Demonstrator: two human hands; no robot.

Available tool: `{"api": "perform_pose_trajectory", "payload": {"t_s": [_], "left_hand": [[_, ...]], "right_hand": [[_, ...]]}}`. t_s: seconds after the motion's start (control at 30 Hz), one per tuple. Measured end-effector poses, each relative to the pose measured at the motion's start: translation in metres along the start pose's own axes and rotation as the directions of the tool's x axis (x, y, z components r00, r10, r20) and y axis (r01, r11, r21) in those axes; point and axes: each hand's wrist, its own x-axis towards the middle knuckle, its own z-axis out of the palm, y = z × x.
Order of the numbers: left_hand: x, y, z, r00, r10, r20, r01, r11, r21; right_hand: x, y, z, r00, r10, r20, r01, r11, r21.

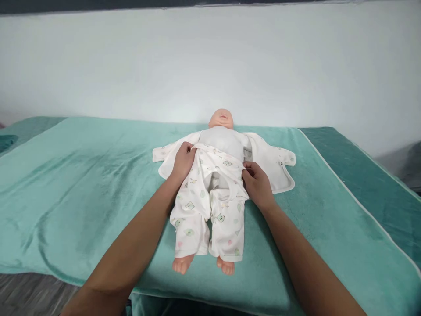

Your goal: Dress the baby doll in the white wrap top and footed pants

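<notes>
A baby doll (pixel 222 118) lies on its back, its feet toward me. White patterned baby pants (pixel 194 206) cover its legs, and their waistband reaches up over the lower belly. My left hand (pixel 184 160) pinches the waistband at the doll's hip on the left. On the other side, my right hand (pixel 258 182) grips the pants' edge, a little lower than my left. Under the doll's back a white baby jacket (pixel 271 162) is spread open, with its sleeves out to both sides. The doll's grey-white torso (pixel 222 138) is bare, and both feet stick out of the pant legs.
A turquoise plush blanket (pixel 98 175) covers the bed, with wrinkles at the left. A darker green cover (pixel 368 175) shows at the right. Behind the doll's head rises a white wall (pixel 210 61). Grey wooden floor (pixel 29 294) appears at the lower left.
</notes>
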Motion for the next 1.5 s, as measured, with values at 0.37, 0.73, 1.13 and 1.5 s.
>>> {"api": "perform_pose_trajectory", "payload": {"t_s": [0.37,0.73,1.13,1.5], "left_hand": [[-0.022,0.019,-0.006,0.927,-0.316,0.202,0.35,0.923,-0.161],[-0.025,0.016,-0.008,0.945,-0.295,0.138,0.317,0.931,-0.179],[-0.022,0.004,-0.022,0.827,-0.416,0.378,0.506,0.844,-0.177],[-0.027,0.009,-0.021,0.829,-0.386,0.405,0.499,0.837,-0.225]], "right_hand": [[-0.001,-0.011,-0.005,0.918,-0.396,-0.036,0.373,0.889,-0.267],[0.044,-0.029,-0.002,0.984,0.173,-0.035,-0.168,0.98,0.109],[0.034,-0.003,-0.017,0.94,0.216,0.265,-0.283,0.926,0.25],[0.025,-0.011,-0.027,0.924,0.109,0.367,-0.202,0.954,0.224]]}}
